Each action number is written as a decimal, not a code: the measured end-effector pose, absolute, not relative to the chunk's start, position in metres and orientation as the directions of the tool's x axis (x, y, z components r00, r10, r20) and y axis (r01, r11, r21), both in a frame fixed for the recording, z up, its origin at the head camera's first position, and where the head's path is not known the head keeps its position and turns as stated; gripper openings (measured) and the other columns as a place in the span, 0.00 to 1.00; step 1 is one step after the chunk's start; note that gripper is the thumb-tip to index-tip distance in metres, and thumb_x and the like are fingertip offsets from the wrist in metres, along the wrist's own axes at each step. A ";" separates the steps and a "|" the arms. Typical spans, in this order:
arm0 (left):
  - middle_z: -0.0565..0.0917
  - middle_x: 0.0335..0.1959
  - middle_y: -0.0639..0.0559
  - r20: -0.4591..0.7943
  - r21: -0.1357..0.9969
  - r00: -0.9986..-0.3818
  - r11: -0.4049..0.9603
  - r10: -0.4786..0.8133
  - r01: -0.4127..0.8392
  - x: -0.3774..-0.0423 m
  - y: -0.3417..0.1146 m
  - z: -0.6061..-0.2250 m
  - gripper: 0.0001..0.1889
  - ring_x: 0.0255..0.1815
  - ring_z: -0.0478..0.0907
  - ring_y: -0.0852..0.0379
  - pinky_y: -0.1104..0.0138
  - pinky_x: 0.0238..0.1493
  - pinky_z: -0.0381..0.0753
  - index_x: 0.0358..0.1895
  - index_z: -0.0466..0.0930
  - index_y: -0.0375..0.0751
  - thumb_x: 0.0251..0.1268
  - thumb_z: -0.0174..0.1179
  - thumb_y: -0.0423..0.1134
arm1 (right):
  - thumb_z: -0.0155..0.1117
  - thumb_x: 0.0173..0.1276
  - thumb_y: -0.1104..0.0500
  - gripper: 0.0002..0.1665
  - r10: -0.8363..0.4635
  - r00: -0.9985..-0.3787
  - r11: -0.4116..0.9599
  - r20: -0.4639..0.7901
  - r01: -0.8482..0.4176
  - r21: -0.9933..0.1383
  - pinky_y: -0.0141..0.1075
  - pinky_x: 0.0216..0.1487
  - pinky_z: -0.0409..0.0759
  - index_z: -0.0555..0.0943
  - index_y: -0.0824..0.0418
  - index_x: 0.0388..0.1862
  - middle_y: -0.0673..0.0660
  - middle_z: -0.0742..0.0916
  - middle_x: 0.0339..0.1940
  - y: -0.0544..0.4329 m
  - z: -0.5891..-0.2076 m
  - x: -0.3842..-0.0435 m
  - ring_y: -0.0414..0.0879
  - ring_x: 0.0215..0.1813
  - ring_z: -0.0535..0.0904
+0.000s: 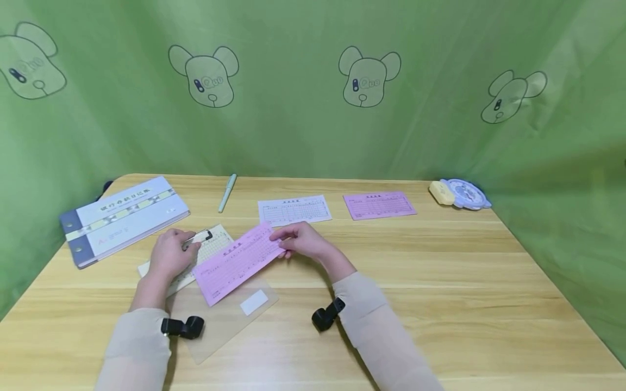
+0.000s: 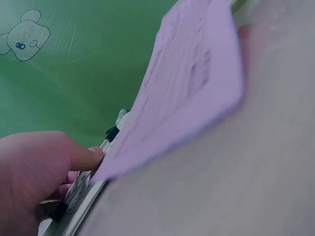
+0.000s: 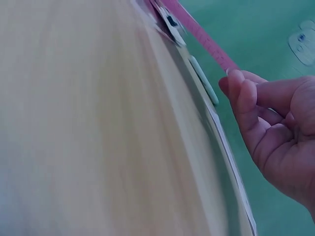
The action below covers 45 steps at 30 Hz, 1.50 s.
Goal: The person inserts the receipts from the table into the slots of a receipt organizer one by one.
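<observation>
Clipboard [image 1: 211, 247] is gripped by the left hand [image 1: 171, 254], one pink slip [image 1: 239, 264] pinched by the right hand [image 1: 303, 240]; a second pink slip [image 1: 380, 206] and one white slip [image 1: 294, 210] are laid beyond.

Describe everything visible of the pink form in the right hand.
The pink form is a thin, paper-like rectangle, printed with a dark heading and ruled grid. The right hand pinches its right end, holding it slanted and raised off the table. In the head view it partly covers the cream form and clear sheet; contact with them is unclear.
</observation>
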State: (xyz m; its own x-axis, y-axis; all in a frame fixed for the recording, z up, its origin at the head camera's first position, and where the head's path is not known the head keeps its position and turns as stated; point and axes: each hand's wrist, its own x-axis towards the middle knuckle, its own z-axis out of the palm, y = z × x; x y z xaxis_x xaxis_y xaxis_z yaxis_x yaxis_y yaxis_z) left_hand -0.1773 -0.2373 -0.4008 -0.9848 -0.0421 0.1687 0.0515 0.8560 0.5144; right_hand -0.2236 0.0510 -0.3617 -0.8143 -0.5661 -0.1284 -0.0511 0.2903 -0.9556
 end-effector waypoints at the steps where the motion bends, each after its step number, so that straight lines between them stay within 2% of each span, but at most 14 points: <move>1: 0.68 0.44 0.33 0.168 0.507 -0.985 0.860 -0.042 0.050 -0.177 -0.237 -0.401 0.21 0.47 0.62 0.37 0.47 0.47 0.61 0.50 0.70 0.27 0.57 0.52 0.40 | 0.53 0.56 0.75 0.14 -0.567 -0.813 0.292 -0.129 -0.052 -0.955 0.45 0.33 0.77 0.76 0.73 0.43 0.63 0.81 0.30 0.047 -0.365 -0.225 0.49 0.26 0.77; 6: 0.69 0.43 0.34 0.169 0.496 -0.985 0.867 -0.046 0.045 -0.176 -0.237 -0.401 0.21 0.46 0.63 0.38 0.48 0.46 0.61 0.50 0.70 0.27 0.57 0.52 0.40 | 0.55 0.56 0.74 0.12 -0.560 -0.815 0.289 -0.147 -0.026 -0.957 0.40 0.29 0.78 0.78 0.71 0.40 0.60 0.81 0.25 0.025 -0.381 -0.231 0.46 0.23 0.77; 12: 0.69 0.42 0.34 0.186 0.487 -0.982 0.871 -0.030 0.065 -0.177 -0.237 -0.402 0.22 0.45 0.63 0.38 0.48 0.45 0.62 0.49 0.71 0.27 0.55 0.53 0.40 | 0.53 0.56 0.75 0.14 -0.549 -0.816 0.276 -0.180 0.027 -0.961 0.33 0.25 0.77 0.78 0.69 0.41 0.59 0.81 0.28 0.004 -0.386 -0.225 0.45 0.24 0.76; 19: 0.70 0.40 0.34 0.226 0.488 -0.974 0.869 -0.034 0.083 -0.176 -0.238 -0.405 0.21 0.43 0.64 0.38 0.49 0.44 0.62 0.47 0.72 0.27 0.53 0.54 0.39 | 0.53 0.54 0.76 0.16 -0.539 -0.812 0.242 -0.225 0.107 -0.964 0.31 0.23 0.76 0.77 0.69 0.42 0.59 0.81 0.28 -0.014 -0.390 -0.220 0.44 0.22 0.76; 26: 0.70 0.40 0.33 0.225 0.488 -0.974 0.868 -0.023 0.092 -0.175 -0.237 -0.405 0.20 0.44 0.64 0.37 0.49 0.45 0.62 0.47 0.72 0.26 0.53 0.54 0.38 | 0.54 0.53 0.76 0.17 -0.503 -0.820 0.291 -0.274 0.137 -0.947 0.30 0.21 0.75 0.78 0.68 0.42 0.58 0.81 0.27 -0.025 -0.394 -0.220 0.43 0.21 0.75; 38: 0.71 0.37 0.31 0.285 0.358 -0.957 0.922 0.045 0.150 -0.178 -0.235 -0.406 0.17 0.41 0.65 0.37 0.50 0.45 0.62 0.46 0.72 0.25 0.56 0.53 0.34 | 0.54 0.53 0.76 0.16 -0.497 -0.811 0.314 -0.310 0.165 -0.935 0.28 0.19 0.73 0.78 0.68 0.41 0.59 0.80 0.25 -0.036 -0.389 -0.222 0.43 0.19 0.74; 45: 0.70 0.37 0.32 0.295 0.345 -0.953 0.924 0.062 0.167 -0.180 -0.235 -0.406 0.13 0.39 0.64 0.38 0.51 0.43 0.62 0.44 0.74 0.27 0.58 0.51 0.33 | 0.54 0.53 0.76 0.16 -0.481 -0.815 0.336 -0.323 0.169 -0.926 0.27 0.18 0.73 0.78 0.67 0.41 0.60 0.80 0.24 -0.038 -0.386 -0.227 0.43 0.19 0.73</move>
